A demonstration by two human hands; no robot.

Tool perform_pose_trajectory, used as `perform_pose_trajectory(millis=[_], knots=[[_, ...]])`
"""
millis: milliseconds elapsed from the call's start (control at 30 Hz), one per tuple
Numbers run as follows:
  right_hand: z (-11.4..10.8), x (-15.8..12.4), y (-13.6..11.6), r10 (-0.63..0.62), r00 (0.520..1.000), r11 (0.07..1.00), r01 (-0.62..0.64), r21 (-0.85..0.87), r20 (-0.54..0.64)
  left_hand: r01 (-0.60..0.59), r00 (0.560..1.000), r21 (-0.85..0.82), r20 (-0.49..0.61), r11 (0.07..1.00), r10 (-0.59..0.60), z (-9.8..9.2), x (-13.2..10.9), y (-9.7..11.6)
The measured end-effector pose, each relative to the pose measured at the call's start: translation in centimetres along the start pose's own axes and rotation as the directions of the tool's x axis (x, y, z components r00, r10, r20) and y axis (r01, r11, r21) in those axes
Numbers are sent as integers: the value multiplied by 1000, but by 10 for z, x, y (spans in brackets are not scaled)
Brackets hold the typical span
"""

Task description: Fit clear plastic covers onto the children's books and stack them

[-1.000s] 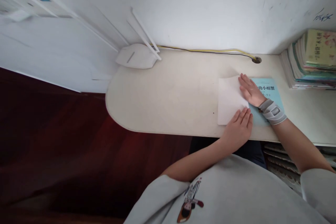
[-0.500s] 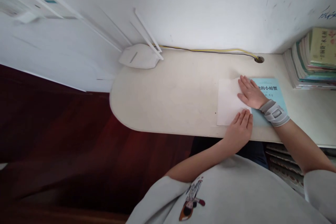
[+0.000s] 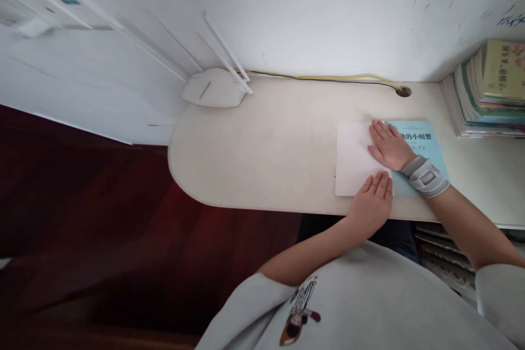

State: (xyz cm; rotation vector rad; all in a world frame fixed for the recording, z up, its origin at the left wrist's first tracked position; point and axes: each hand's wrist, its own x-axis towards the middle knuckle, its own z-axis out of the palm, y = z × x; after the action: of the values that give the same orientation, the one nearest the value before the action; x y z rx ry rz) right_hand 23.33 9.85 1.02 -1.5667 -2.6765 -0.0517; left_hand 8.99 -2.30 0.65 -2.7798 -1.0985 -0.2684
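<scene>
A thin book lies open on the desk, its plain white left side (image 3: 350,158) facing up beside a light-blue page (image 3: 432,147) printed with dark Chinese characters. My left hand (image 3: 372,199) rests flat near the bottom of the fold, fingertips on the white side. Higher along the same fold, my right hand (image 3: 389,146) presses palm down with its fingers stretched and thumb apart. It covers part of the printed title. A grey wrist wrap (image 3: 427,176) is fastened around my right wrist. Neither hand grips anything.
A white router (image 3: 215,87) with upright antennas stands at the desk's back left. Yellow and dark cables (image 3: 320,79) run along the wall to a round hole (image 3: 404,91). Stacked books (image 3: 484,98) are at the right. The desk's rounded edge (image 3: 176,175) ends at left.
The white side's top edge, slightly raised by my right hand before, now lies flatter. Both hands stay almost in place, and the whole view has shifted a little.
</scene>
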Motion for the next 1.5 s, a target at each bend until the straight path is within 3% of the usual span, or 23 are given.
perform_pose_trajectory(millis=[233, 300, 367, 433, 500, 533, 600, 667, 833, 933, 1033, 1133, 1233, 1333, 1500], knots=[[2, 4, -9, 40, 999, 997, -38, -66, 18, -20, 1000, -162, 2, 987, 21, 1, 0, -7], [2, 4, -9, 49, 999, 998, -49, -44, 11, -4, 1000, -270, -14, 963, 0, -3, -1, -22], [1, 2, -5, 66, 998, 998, -66, 7, -1, 99, 992, -357, -41, 929, -121, -11, -5, -49], [-2, -3, 2, 98, 995, 993, -96, 73, -19, 318, 929, -367, -62, 874, -365, -19, -12, -84], [-5, -13, 10, 133, 990, 984, -127, 128, -42, 561, 806, -289, -22, 775, -592, -26, -19, -121], [-6, -19, 14, 145, 988, 980, -136, 146, -54, 647, 751, -254, 48, 719, -659, -28, -21, -137], [-6, -33, 19, 145, 987, 978, -134, 158, -63, 742, 669, -227, 200, 630, -716, -28, -22, -162], [-3, -45, 18, 123, 991, 983, -115, 145, -45, 766, 642, -263, 314, 586, -699, -26, -18, -174], [3, -59, 2, 70, 997, 995, -68, 75, -28, 721, 692, -381, 369, 579, -620, -18, -6, -177], [3, -57, -4, 58, 998, 998, -57, 32, -37, 690, 714, -436, 279, 579, -642, -17, -2, -179], [2, -54, -4, 27, 999, 1000, -27, 0, -19, 618, 762, -431, 125, 657, -635, -17, 11, -186], [4, -52, -2, 13, 1000, 1000, -13, -13, -20, 574, 816, -331, 159, 749, -556, -15, 35, -191], [6, -52, -1, 31, 999, 1000, -31, 0, -13, 583, 812, -284, 252, 761, -527, -11, 60, -191], [6, -53, -2, 53, 998, 998, -52, 24, -22, 602, 797, -288, 279, 745, -536, -10, 76, -191], [4, -57, -1, 52, 998, 997, -50, 61, -43, 631, 771, -376, 403, 678, -494, -24, 83, -204]])
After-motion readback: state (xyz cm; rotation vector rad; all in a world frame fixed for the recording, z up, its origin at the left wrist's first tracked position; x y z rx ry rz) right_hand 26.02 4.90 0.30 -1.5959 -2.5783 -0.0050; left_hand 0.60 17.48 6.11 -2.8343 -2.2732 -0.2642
